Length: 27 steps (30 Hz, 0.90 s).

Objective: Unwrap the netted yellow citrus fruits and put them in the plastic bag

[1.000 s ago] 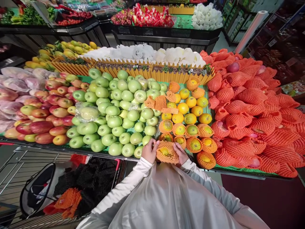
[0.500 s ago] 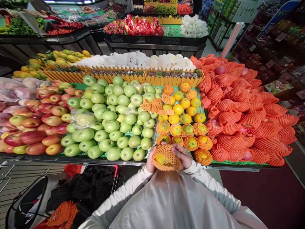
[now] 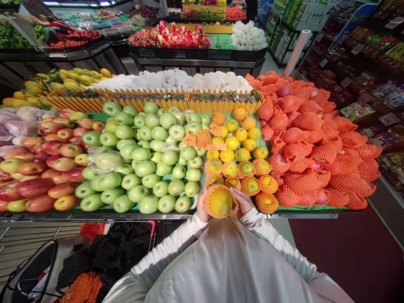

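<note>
Between my two hands, close to my body, is an orange [image 3: 221, 202] in an orange foam net [image 3: 208, 198]. The net is spread so that much of the peel shows. My left hand [image 3: 203, 206] grips its left side, and my right hand [image 3: 243, 201] closes on the net at its right. Some fingers are hidden behind the fruit. Just beyond lie netted oranges [image 3: 250, 185], with bare oranges [image 3: 233, 142] farther back. Loose foam nets [image 3: 200, 138] lie at the left edge of these oranges, next to green apples [image 3: 145, 168].
Red apples [image 3: 41, 183] lie far left, and fruits in red foam nets [image 3: 315, 147] are heaped at the right. A low yellow fence [image 3: 221, 107] borders the back. Below left stands a cart holding black netting [image 3: 101, 248] and orange netting [image 3: 82, 288].
The foam net around the held orange has opened wider, baring more of its peel. Both hands stay on it. The camera view has shifted slightly.
</note>
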Tool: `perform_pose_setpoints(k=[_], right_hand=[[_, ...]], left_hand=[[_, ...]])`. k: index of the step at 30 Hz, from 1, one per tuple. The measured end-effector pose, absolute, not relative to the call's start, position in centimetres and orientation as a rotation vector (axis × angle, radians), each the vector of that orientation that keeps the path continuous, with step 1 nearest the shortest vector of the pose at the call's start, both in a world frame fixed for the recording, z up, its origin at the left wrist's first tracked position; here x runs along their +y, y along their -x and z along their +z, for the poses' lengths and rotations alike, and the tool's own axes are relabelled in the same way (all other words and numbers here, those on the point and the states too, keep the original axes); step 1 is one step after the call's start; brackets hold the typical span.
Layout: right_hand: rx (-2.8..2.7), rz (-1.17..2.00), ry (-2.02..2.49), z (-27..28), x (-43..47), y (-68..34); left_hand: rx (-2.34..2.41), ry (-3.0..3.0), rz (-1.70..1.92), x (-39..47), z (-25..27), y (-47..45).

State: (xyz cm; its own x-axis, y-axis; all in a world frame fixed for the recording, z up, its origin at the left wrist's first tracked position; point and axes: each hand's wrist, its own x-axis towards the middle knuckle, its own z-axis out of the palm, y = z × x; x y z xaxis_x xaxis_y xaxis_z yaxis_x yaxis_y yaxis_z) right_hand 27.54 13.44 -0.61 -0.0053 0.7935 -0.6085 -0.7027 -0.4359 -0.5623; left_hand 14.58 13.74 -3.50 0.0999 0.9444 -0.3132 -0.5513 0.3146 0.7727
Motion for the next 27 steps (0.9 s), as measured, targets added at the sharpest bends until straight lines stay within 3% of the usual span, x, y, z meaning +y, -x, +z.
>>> perform_pose_setpoints(k=[7, 11, 15, 20, 27], right_hand=[[-0.225, 2.131, 1.021, -1.3, 11.7, -28.2], [-0.273, 2.049, 1.074, -2.1, 12.2, -27.9], [-0.197, 1.958, 0.894, -2.6, 12.4, -28.3], [-0.471, 2.219, 0.416, -3.9, 13.3, -30.0], [-0.570, 1.926, 0.818, -5.0, 16.2, -30.3]], left_hand=[[0.865, -0.550, 1.479, 15.2, -2.5, -14.2], [0.803, -0.618, 1.501, 15.0, -2.9, -14.3], [0.793, -0.282, 1.464, 15.3, -1.5, -14.5], [0.717, 0.112, 1.202, 15.3, 0.5, -15.0], [0.781, 0.228, 1.135, 14.9, 0.6, -15.6]])
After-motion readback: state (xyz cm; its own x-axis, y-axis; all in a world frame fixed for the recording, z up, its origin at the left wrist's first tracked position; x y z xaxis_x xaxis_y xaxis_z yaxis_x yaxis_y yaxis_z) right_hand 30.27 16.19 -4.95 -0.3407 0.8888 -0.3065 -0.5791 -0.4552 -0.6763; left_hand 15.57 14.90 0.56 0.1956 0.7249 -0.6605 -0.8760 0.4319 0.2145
